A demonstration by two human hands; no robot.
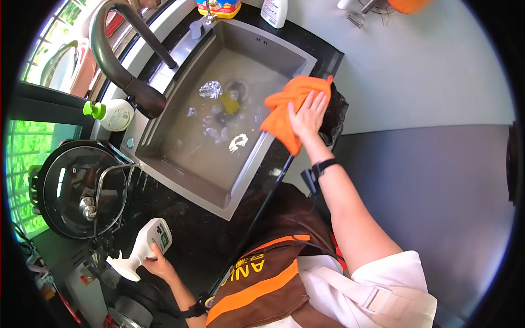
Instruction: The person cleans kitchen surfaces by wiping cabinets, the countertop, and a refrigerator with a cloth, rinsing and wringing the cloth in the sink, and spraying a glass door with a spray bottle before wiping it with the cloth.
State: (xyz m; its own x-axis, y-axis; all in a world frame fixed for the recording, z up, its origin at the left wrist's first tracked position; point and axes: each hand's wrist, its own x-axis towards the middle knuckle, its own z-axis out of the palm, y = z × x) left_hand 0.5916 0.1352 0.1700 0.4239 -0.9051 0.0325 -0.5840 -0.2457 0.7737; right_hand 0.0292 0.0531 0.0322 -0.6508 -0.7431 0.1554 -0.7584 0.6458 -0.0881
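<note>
Right hand (309, 113): you have it open, palm down, fingers extended and lightly spread over an orange cloth (280, 116). The cloth lies bunched across the rim of the grey sink (247, 175) and the counter edge, beside a black plastic bag (339, 109). Flat contact suggests pressing the fabric down rather than pinching it; whether any finger hooks a fold is not visible.

Left hand (157, 267): you have it closed around the neck of a white spray bottle (156, 235), thumb along the body, far fingers hidden. The bottle is over the black countertop (191, 232), near the glass lid (76, 180); base contact cannot be told. Holding it just below the spray head probably keeps the trigger close and the bottle clear of the wiping side.

Pose: your right arm reaches well forward, elbow slightly bent, wrist nearly in line. Your left forearm angles outward from your body, so the hands sit well apart.
</note>
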